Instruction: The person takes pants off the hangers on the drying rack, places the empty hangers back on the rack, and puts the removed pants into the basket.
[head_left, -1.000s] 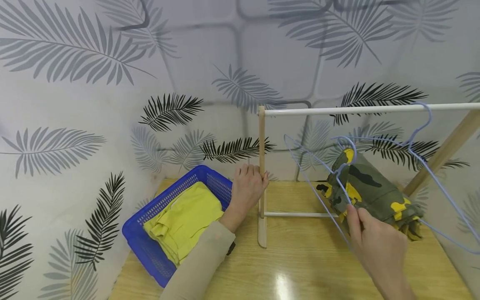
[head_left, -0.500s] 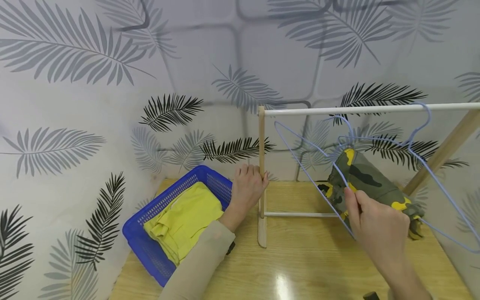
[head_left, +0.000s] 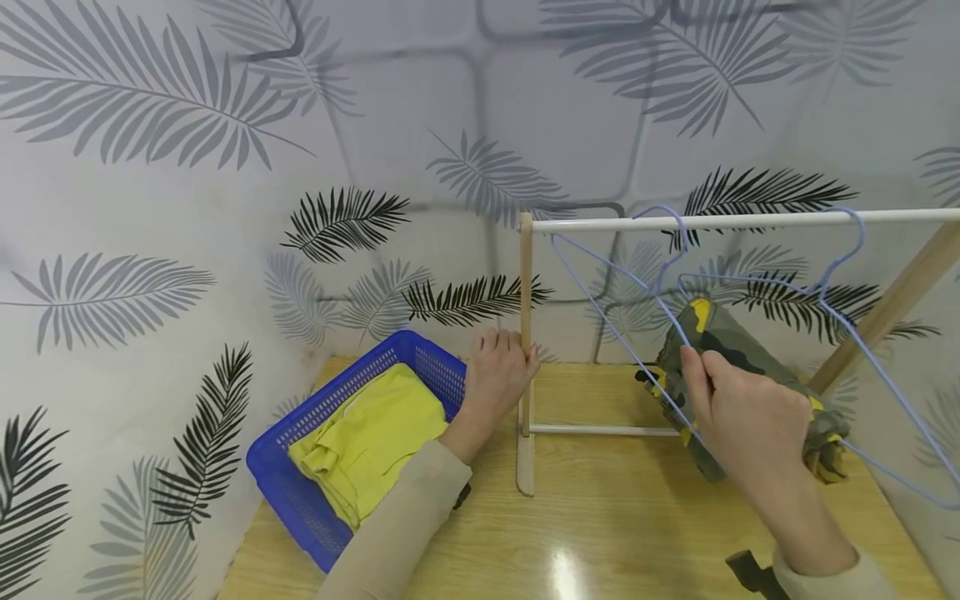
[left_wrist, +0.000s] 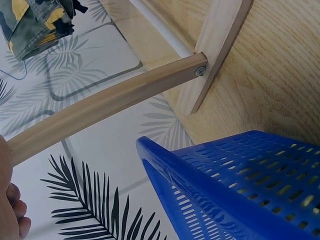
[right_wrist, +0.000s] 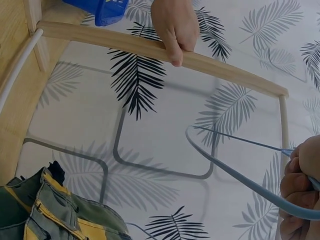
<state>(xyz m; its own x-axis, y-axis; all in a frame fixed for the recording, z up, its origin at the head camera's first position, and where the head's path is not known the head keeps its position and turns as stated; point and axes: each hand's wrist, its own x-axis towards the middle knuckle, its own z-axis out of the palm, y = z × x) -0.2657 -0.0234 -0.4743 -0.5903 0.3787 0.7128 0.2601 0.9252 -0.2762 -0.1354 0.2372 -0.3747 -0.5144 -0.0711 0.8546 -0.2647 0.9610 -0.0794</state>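
**Thin wire hanger at the rail**

The right hand (head_left: 750,421) pinches a light, springy blue hanger (head_left: 637,333) on its lower wire, hook at the white rail (head_left: 750,220). It will flex; hold near the neck. The left hand (head_left: 495,375) grips the wooden post (head_left: 525,283). A camouflage garment (head_left: 720,342) and second hanger (head_left: 862,333) crowd close; a blue basket (head_left: 300,492) sits left.

Your left hand (head_left: 495,375) is stretched forward, fingers curled in a grip. Your right hand (head_left: 750,417) is raised, fingers pinched closed.
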